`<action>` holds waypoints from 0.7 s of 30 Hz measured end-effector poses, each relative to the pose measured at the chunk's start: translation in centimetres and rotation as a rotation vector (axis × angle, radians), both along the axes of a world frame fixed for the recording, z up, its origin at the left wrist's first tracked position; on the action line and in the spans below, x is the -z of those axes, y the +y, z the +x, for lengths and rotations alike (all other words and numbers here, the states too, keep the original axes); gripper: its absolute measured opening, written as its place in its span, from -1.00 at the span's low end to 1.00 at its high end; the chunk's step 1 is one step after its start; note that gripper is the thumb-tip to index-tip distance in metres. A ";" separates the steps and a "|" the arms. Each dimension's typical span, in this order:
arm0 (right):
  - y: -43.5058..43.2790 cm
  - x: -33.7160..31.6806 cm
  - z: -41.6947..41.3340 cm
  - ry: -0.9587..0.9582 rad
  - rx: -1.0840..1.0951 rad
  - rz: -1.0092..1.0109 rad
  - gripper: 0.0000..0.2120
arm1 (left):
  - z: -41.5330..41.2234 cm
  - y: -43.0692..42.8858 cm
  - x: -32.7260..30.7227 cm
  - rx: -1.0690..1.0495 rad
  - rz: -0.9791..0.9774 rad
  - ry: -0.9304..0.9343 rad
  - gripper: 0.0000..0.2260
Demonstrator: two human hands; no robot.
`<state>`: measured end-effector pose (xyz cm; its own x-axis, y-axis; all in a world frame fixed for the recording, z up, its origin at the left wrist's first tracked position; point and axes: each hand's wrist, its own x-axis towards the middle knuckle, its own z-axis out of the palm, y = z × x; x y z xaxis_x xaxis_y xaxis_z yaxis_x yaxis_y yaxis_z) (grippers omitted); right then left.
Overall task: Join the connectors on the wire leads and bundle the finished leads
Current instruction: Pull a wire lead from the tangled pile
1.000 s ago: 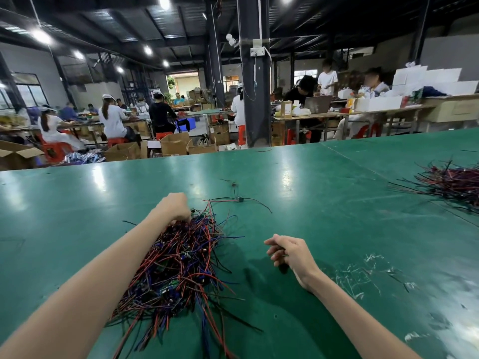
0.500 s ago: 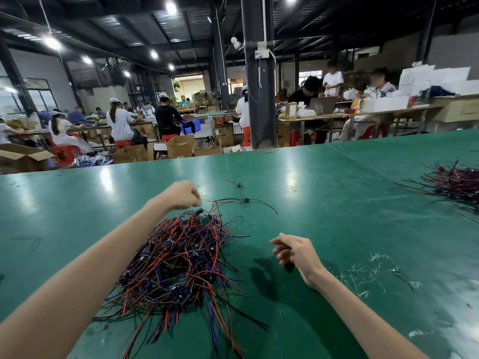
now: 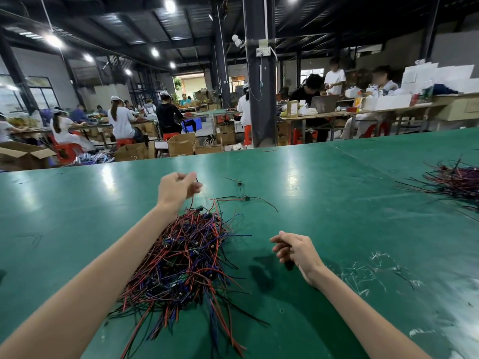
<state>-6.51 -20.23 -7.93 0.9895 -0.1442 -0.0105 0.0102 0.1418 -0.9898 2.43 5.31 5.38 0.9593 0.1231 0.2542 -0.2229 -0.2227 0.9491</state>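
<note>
Head cam: left hand (image 3: pixel 178 189) pinches one thin dark wire lead (image 3: pixel 192 202) between thumb and fingertips, and it runs down into the tangled pile of red, blue and black wire leads (image 3: pixel 186 255) at its 6 o'clock. I'd pull slow and straight up so the neighbours don't snag. Right hand (image 3: pixel 295 251) has curled fingers, can't tell if it's holding anything. Count: two piles, the second a purplish-red wire tangle (image 3: pixel 456 181) at 3 o'clock on the green table (image 3: pixel 77 203), plus two loose connector-tipped leads (image 3: pixel 245 198)

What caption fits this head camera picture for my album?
Left hand pinches one thin lead above a tangled pile of wire leads on the green table; right hand curled nearby.
</note>
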 end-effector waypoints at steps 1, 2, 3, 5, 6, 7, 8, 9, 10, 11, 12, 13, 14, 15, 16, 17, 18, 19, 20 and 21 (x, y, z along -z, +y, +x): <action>0.0 0.0 0.0 0.001 -0.001 0.001 -0.70 | -0.4 -0.1 -0.5 -0.028 -0.074 -0.091 -0.84; 0.0 0.0 0.0 0.001 0.000 0.001 -0.70 | -0.9 -0.4 -0.9 -0.040 -0.115 -0.165 -0.87; 0.1 0.0 0.0 -0.001 0.002 0.000 -0.71 | -1.4 -0.7 -1.3 -0.045 -0.142 -0.212 -0.88; 0.1 0.1 0.1 -0.008 0.003 0.002 -0.71 | -2.3 -1.8 -1.7 -0.013 -0.189 -0.234 -0.87; 0.2 0.1 0.1 -0.010 0.003 0.005 -0.72 | -2.8 -2.5 -1.8 0.028 -0.205 -0.220 -0.87; 0.2 0.1 0.1 -0.011 0.000 0.010 -0.72 | -3.3 -3.3 -1.7 0.081 -0.224 -0.192 -0.87; 0.1 0.1 0.0 -0.014 -0.006 0.014 -0.73 | -4.0 -4.2 -1.5 0.140 -0.252 -0.155 -0.87; 0.1 0.0 -0.1 -0.019 -0.016 0.016 -0.73 | -4.6 -5.2 -1.2 0.196 -0.291 -0.107 -0.86; 0.0 0.0 -0.1 -0.024 -0.028 0.018 -0.74 | -5.4 -6.1 -0.7 0.248 -0.342 -0.047 -0.85; 0.0 -0.1 -0.2 -0.028 -0.040 0.022 -0.74 | -6.1 -7.0 0.0 0.296 -0.406 0.025 -0.85; 0.0 -0.2 -0.2 -0.030 -0.052 0.032 -0.75 | -6.8 -7.9 0.9 0.341 -0.480 0.106 -0.84; -0.1 -0.3 -0.2 -0.030 -0.063 0.049 -0.76 | -7.4 -8.7 1.9 0.382 -0.557 0.192 -0.84; -0.1 -0.4 -0.3 -0.029 -0.073 0.078 -0.77 | -7.9 -9.4 3.0 0.419 -0.628 0.276 -0.85; -0.2 -0.5 -0.3 -0.027 -0.084 0.114 -0.77 | -8.3 -10.1 4.1 0.452 -0.688 0.356 -0.86; -0.3 -0.6 -0.3 -0.024 -0.094 0.149 -0.79 | -8.6 -10.7 5.2 0.479 -0.736 0.427 -0.87; -0.3 -0.7 -0.3 -0.021 -0.104 0.178 -0.80 | -8.9 -11.2 6.2 0.499 -0.768 0.484 -0.89; -0.4 -0.7 -0.3 -0.018 -0.111 0.201 -0.81 | -9.1 -11.5 7.1 0.515 -0.784 0.527 -0.90; -0.4 -0.7 -0.3 -0.014 -0.116 0.220 -0.80 | -9.2 -11.8 8.0 0.528 -0.789 0.557 -0.89; -0.4 -0.7 -0.2 -0.011 -0.118 0.232 -0.78 | -9.2 -11.8 8.7 0.540 -0.792 0.581 -0.89; -0.3 -0.7 -0.2 -0.009 -0.121 0.232 -0.77 | -9.3 -11.8 9.3 0.553 -0.794 0.603 -0.88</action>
